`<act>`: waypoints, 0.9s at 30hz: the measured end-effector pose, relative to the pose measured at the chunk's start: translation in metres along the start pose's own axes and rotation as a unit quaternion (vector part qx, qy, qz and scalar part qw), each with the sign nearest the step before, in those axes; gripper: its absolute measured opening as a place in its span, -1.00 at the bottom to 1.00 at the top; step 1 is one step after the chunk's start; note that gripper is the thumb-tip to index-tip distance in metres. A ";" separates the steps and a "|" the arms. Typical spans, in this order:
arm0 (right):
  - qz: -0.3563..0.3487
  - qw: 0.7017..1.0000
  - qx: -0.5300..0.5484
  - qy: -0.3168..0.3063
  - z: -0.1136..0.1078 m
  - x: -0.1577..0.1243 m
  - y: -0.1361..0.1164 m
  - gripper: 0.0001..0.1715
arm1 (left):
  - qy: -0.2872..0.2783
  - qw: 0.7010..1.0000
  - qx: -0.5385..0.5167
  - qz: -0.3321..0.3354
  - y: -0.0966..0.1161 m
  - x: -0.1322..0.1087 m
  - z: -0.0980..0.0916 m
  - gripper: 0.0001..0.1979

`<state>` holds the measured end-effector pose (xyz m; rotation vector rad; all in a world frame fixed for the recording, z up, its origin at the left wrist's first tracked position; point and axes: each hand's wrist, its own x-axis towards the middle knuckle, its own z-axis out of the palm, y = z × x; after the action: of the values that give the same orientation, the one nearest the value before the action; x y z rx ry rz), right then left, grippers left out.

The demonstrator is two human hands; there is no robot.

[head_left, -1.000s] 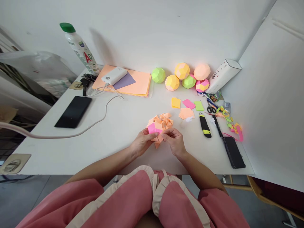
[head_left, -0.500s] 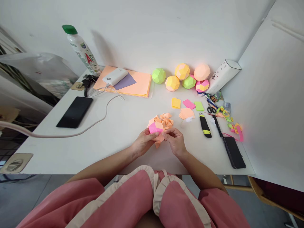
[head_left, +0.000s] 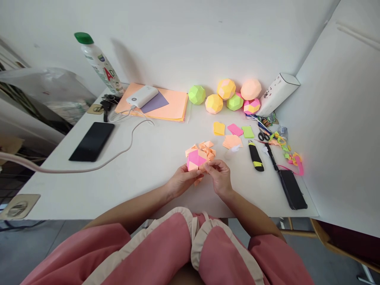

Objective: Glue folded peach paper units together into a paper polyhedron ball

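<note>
Both my hands hold a folded paper piece (head_left: 196,160) of pink and orange facets just above the white table (head_left: 142,170). My left hand (head_left: 180,181) grips its lower left side with fingers closed. My right hand (head_left: 219,175) pinches its right edge. Just behind it lies a small heap of folded orange paper units (head_left: 204,148).
Several finished paper balls (head_left: 225,95) sit by the back wall, with small paper squares (head_left: 234,130), a yellow-black cutter (head_left: 255,156), scissors (head_left: 263,136), scraps and a black phone (head_left: 292,189) to the right. At left: a black phone (head_left: 92,141), a cable, a power bank (head_left: 141,96) on orange sheets, a bottle (head_left: 99,63).
The paper piece has been turned in my hands, so its pink facets now face up more fully. My hands stayed in about the same place.
</note>
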<state>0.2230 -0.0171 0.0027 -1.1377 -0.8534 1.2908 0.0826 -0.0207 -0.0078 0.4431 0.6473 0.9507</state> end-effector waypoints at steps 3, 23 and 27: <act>0.009 1.000 0.004 -0.012 0.002 -0.002 0.001 -0.78 | 0.003 1.000 0.004 0.027 0.001 0.000 0.001 -0.82; 0.061 0.986 -0.050 -0.149 -0.002 0.000 -0.002 -0.83 | 0.063 0.986 0.099 0.120 0.016 -0.001 -0.001 -0.91; -0.086 0.947 -0.258 -0.173 -0.017 0.010 -0.011 -0.90 | 0.100 0.983 0.080 0.128 0.025 -0.001 -0.006 -0.88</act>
<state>0.2439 -0.0096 0.0078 -1.2153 -1.5865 1.1669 0.0633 -0.0081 0.0031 0.5877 0.8678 1.2023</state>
